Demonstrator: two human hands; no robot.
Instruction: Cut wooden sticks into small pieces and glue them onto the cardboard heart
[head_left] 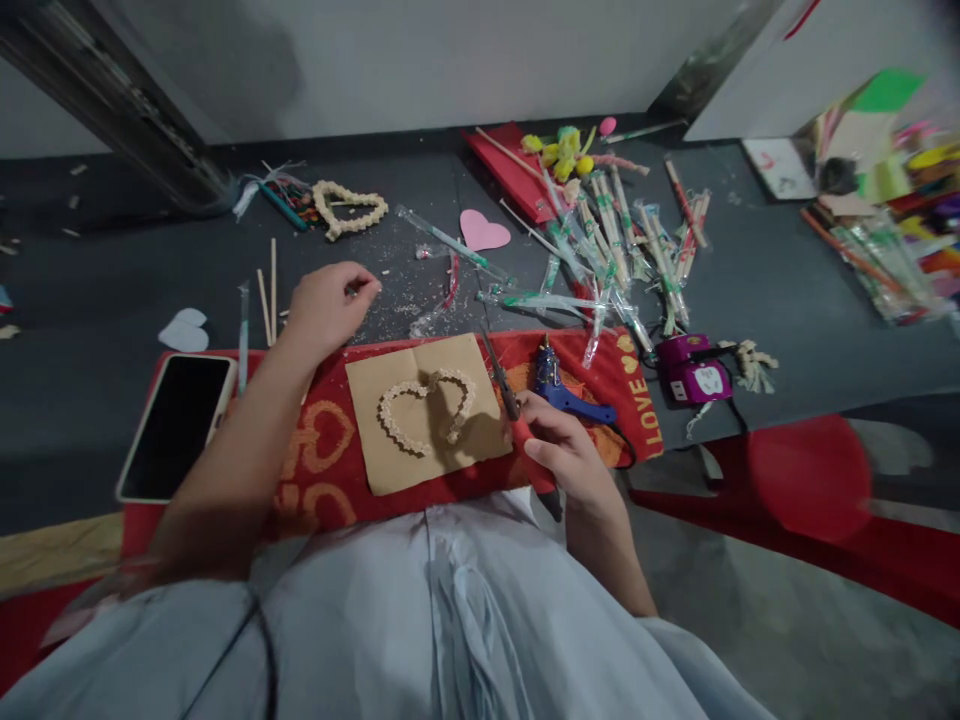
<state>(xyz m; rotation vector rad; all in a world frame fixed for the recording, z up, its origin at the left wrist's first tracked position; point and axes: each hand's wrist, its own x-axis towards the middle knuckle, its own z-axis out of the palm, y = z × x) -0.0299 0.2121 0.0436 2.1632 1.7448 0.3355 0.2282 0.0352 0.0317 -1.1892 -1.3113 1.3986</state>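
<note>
My right hand is wrapped round red-handled scissors; their dark blades point away from me beside the paper's right edge. Over the dark table my left hand is closed, thumb and fingertips together; whatever they may hold cannot be made out. Between the hands, a brown paper square lies on a red towel. On the paper is a heart outline of small beige pieces, with a gap at its lower point. A blue glue gun rests on the towel right of the scissors.
A phone lies by my left forearm. Behind are a finished beige heart, a pink paper heart, crumbs and several wrapped sticks. A purple box stands right of the towel, with a red stool beyond the table edge.
</note>
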